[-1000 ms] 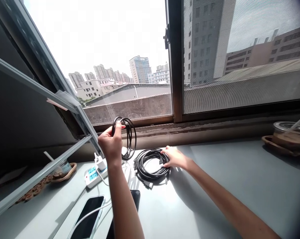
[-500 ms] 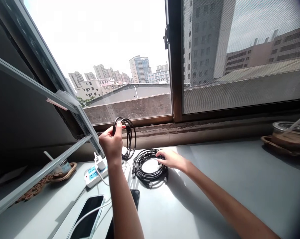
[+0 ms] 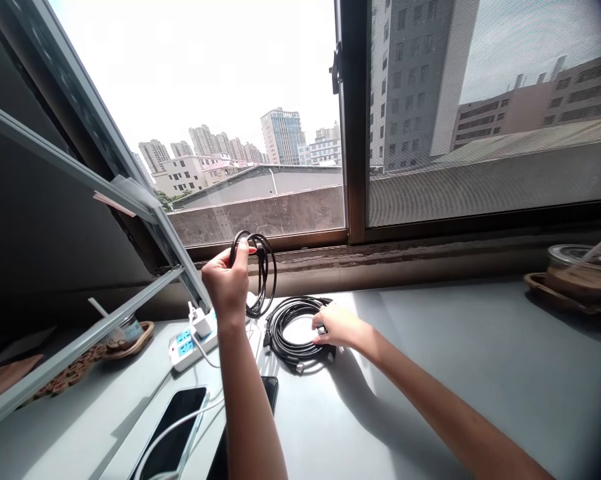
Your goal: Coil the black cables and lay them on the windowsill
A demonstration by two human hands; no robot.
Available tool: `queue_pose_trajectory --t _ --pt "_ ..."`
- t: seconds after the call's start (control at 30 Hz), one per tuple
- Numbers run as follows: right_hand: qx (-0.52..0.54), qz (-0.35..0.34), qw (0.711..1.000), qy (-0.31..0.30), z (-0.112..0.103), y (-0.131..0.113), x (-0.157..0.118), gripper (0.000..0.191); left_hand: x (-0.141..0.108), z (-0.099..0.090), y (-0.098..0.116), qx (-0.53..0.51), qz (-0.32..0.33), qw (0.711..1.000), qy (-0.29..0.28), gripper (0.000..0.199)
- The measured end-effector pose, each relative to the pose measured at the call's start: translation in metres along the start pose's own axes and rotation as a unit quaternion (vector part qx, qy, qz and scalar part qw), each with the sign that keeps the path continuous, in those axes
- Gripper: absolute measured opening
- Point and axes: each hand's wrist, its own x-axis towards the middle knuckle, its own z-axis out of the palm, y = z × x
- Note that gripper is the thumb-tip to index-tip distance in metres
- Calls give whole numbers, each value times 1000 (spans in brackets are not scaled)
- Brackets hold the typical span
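Observation:
My left hand is closed on a small coiled black cable, held up in front of the window sill. The loop hangs down to the right of my fingers, with a dark connector near my fingertips. On the table lies a larger pile of coiled black cables, connectors sticking out around its edge. My right hand grips the right side of this pile, with thumb and fingers curled around the strands. Part of what it grasps is hidden behind the fingers.
A white power strip with a charger plugged in stands left of the coils. Nearer lie a phone with a white cable across it and a dark device under my left forearm. Lidded cups stand at both sides; a metal frame crosses the left.
My right hand has closed around the right side of the cable pile. My left hand keeps its coil and has shifted slightly up. A skin-coloured shape, perhaps a person's arm, has appeared at far left.

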Motion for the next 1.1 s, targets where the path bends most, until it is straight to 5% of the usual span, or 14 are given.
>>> queue_pose_trajectory --t 0.87,1.1 --pt "-111 50 990 72 24 -25 1 26 1 -1 -3 0 -6 1000 -2 37" --pt "-113 46 991 53 16 -26 2 27 1 -2 -4 6 -1 1000 1 37"
